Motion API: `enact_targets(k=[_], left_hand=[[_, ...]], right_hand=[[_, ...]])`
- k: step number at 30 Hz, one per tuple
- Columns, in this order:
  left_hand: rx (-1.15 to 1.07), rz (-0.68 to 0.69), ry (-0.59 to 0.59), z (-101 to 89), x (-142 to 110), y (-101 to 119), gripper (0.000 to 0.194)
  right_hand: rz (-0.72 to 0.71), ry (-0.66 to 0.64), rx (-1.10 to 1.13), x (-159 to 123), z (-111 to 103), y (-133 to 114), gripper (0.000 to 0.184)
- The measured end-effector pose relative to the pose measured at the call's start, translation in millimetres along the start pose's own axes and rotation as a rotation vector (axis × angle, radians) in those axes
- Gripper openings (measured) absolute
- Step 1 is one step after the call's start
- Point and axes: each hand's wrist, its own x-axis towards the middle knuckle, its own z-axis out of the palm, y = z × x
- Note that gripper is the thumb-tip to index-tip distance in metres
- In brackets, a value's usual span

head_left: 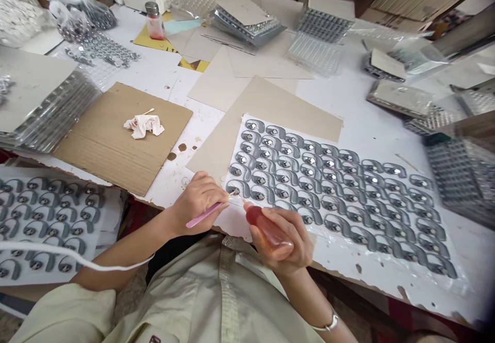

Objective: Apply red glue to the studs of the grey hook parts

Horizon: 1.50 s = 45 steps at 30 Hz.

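My left hand (203, 198) is closed around a slim pink-handled tool (204, 215), whose fine tip I cannot make out clearly. That tip is at a grey curved piece in the near left corner of a white sheet (253, 210). In my right hand (288, 237) is a small squeeze bottle (268, 232) of red liquid, tilted so that its nozzle points at the same corner. Rows of grey hook-shaped pieces (330, 203) with shiny round centres cover the sheet, which lies partly over a beige card (266, 100).
Left of the sheet, a brown cardboard (104, 147) bears a crumpled tissue (144, 126) and a cotton swab. Another filled sheet (46, 224) is at lower left, below a white cable (77, 257). Farther back stand a red-stained jar (154, 23) and stacked trays (325, 20).
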Motion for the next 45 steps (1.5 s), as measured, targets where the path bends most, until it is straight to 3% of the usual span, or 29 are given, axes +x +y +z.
enact_targets(k=[5, 8, 11, 14, 16, 18, 23, 25, 29, 41, 45], left_hand=[[0.009, -0.01, -0.001, 0.9, -0.4, -0.6, 0.002], [-0.056, -0.038, -0.007, -1.3, -0.6, -1.7, 0.003], [-0.207, -0.252, -0.041, -8.4, 1.9, -0.8, 0.003], [-0.361, -0.565, -0.111, -17.0, 9.3, 0.9, 0.011], [-0.372, -0.612, -0.134, -19.9, 16.8, -0.3, 0.013], [-0.28, -0.477, -0.097, -18.7, 24.8, -4.8, 0.01], [0.096, 0.177, -0.041, -5.9, 36.6, -20.7, 0.003], [0.216, 0.279, -0.06, -2.0, 35.0, -23.9, 0.005], [0.31, 0.283, -0.105, 1.1, 26.2, -26.0, 0.005], [0.354, 0.241, -0.052, 3.2, 28.4, -20.2, 0.01], [0.353, 0.245, -0.089, 5.3, 25.6, -21.8, 0.015]], right_hand=[[0.037, 0.017, 0.004, -1.0, 0.3, 0.9, 0.039], [0.163, 0.147, 0.109, 4.3, -3.3, 8.7, 0.03], [0.413, 0.309, 0.36, 22.0, -13.7, 25.3, 0.011], [0.678, 0.323, 0.584, 49.5, -27.0, 44.2, 0.021], [0.726, 0.307, 0.667, 68.5, -31.7, 52.3, 0.029], [0.684, 0.289, 0.686, 84.3, -29.6, 54.0, 0.033], [0.487, 0.234, 0.526, 94.6, -2.0, 42.3, 0.022], [0.352, 0.203, 0.387, 88.2, 8.6, 39.9, 0.022], [0.151, 0.146, 0.169, 76.1, 18.2, 41.9, 0.019], [0.192, 0.02, 0.131, 77.7, 28.8, 44.5, 0.015], [0.195, 0.004, 0.139, 78.7, 29.5, 44.1, 0.012]])
